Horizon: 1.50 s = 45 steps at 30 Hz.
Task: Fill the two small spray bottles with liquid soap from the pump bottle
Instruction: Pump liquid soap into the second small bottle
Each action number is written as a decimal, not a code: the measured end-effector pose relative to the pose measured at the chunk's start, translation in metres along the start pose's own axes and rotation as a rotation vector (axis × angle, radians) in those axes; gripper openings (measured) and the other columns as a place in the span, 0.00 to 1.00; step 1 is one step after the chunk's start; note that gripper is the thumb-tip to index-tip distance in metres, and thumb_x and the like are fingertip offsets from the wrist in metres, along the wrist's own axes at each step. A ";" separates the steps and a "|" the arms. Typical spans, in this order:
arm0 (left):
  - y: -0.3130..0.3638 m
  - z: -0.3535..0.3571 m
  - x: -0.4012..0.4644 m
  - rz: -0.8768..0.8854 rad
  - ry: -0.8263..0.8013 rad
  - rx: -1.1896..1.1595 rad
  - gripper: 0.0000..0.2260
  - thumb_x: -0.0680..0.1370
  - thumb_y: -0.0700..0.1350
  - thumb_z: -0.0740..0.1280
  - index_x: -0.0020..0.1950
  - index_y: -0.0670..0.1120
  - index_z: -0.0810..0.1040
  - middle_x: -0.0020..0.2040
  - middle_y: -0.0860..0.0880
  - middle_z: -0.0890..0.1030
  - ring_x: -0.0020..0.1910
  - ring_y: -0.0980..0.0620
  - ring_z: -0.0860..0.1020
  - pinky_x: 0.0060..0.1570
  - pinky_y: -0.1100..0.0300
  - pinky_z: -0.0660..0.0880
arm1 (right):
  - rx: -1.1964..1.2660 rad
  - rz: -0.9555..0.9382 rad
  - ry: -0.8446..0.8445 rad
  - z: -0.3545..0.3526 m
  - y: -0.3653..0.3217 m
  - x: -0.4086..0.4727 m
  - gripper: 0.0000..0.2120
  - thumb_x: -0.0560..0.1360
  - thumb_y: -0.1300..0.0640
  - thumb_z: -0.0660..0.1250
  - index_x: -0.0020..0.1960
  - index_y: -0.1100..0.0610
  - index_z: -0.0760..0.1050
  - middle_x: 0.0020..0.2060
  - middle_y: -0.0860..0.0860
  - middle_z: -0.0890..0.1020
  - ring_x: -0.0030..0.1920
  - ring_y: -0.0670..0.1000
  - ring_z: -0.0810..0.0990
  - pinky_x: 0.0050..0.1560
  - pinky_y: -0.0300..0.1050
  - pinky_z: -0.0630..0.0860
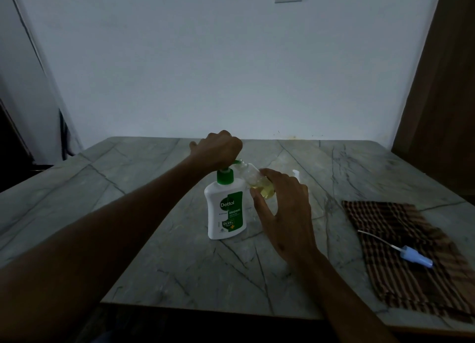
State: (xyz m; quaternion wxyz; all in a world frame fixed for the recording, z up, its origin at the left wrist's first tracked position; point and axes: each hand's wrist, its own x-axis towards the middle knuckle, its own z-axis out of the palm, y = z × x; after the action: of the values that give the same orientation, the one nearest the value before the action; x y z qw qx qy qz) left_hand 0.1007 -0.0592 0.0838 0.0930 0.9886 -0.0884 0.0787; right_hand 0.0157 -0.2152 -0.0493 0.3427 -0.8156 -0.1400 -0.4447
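Left hand (218, 147) presses curled fingers on the pump bottle (226, 209) head; right hand (280, 201) grips the tilted spray bottle (257, 180) beside its nozzle.

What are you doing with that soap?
A person is filling a small spray bottle with soap. The left hand presses on the green pump of the soap bottle, which stands on the table. The right hand holds the small bottle tilted, its mouth at the spout; yellowish soap is already inside. A blue sprayer top lies on a checked cloth to the right.
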 end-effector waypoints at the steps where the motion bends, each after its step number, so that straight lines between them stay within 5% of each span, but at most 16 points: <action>1: -0.001 0.000 0.001 0.006 -0.007 -0.006 0.09 0.82 0.43 0.63 0.44 0.43 0.78 0.49 0.47 0.77 0.52 0.44 0.78 0.66 0.33 0.72 | -0.001 -0.003 0.004 0.000 0.000 0.000 0.19 0.79 0.48 0.69 0.67 0.53 0.75 0.59 0.50 0.82 0.59 0.49 0.77 0.63 0.44 0.63; 6: -0.002 -0.004 0.004 0.026 0.001 -0.034 0.09 0.82 0.44 0.63 0.51 0.41 0.81 0.55 0.45 0.78 0.51 0.44 0.79 0.64 0.35 0.74 | 0.008 -0.003 0.015 0.000 -0.001 0.001 0.19 0.79 0.48 0.68 0.67 0.54 0.75 0.59 0.51 0.82 0.58 0.50 0.78 0.64 0.47 0.68; 15: -0.008 0.008 0.012 0.074 -0.006 0.001 0.08 0.80 0.40 0.65 0.53 0.39 0.82 0.54 0.42 0.80 0.51 0.41 0.81 0.61 0.34 0.76 | 0.012 0.004 0.000 0.000 0.000 0.001 0.20 0.80 0.44 0.65 0.68 0.52 0.74 0.60 0.49 0.81 0.60 0.47 0.76 0.66 0.39 0.61; 22: -0.010 0.003 0.015 0.082 0.008 -0.019 0.08 0.80 0.42 0.65 0.52 0.39 0.83 0.52 0.44 0.80 0.49 0.44 0.80 0.60 0.35 0.77 | 0.017 -0.004 0.022 0.000 0.001 0.001 0.19 0.79 0.47 0.68 0.67 0.52 0.74 0.60 0.50 0.81 0.59 0.48 0.77 0.64 0.44 0.64; 27: -0.010 0.006 0.019 0.099 0.004 0.020 0.09 0.81 0.41 0.65 0.54 0.38 0.83 0.56 0.43 0.81 0.52 0.43 0.81 0.60 0.36 0.77 | 0.018 0.000 0.009 0.001 0.001 0.002 0.19 0.80 0.46 0.68 0.68 0.52 0.74 0.60 0.49 0.81 0.60 0.45 0.74 0.65 0.32 0.56; 32: -0.010 0.007 0.017 0.108 0.007 0.062 0.08 0.81 0.41 0.65 0.54 0.39 0.82 0.56 0.42 0.81 0.52 0.43 0.80 0.61 0.35 0.77 | 0.012 -0.013 0.006 0.000 0.001 0.001 0.20 0.80 0.43 0.63 0.67 0.52 0.74 0.59 0.49 0.81 0.59 0.46 0.75 0.65 0.39 0.60; 39: -0.010 0.001 0.017 0.095 0.009 -0.006 0.09 0.82 0.40 0.65 0.55 0.37 0.82 0.57 0.42 0.80 0.54 0.42 0.80 0.61 0.36 0.77 | 0.007 -0.006 0.019 0.000 0.001 0.001 0.19 0.79 0.47 0.68 0.67 0.53 0.74 0.59 0.50 0.81 0.59 0.47 0.76 0.64 0.43 0.63; 45: -0.007 0.007 0.016 0.063 -0.019 0.050 0.09 0.81 0.41 0.64 0.54 0.41 0.82 0.61 0.44 0.80 0.54 0.43 0.79 0.62 0.35 0.75 | 0.000 -0.030 -0.013 0.001 0.003 0.001 0.20 0.81 0.44 0.64 0.68 0.53 0.74 0.59 0.49 0.81 0.59 0.47 0.75 0.64 0.39 0.61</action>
State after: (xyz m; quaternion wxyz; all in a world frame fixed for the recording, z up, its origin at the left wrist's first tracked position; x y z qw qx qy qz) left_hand 0.1186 -0.0568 0.0787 0.0652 0.9880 -0.1183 0.0746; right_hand 0.0179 -0.2167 -0.0502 0.3349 -0.8164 -0.1544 -0.4444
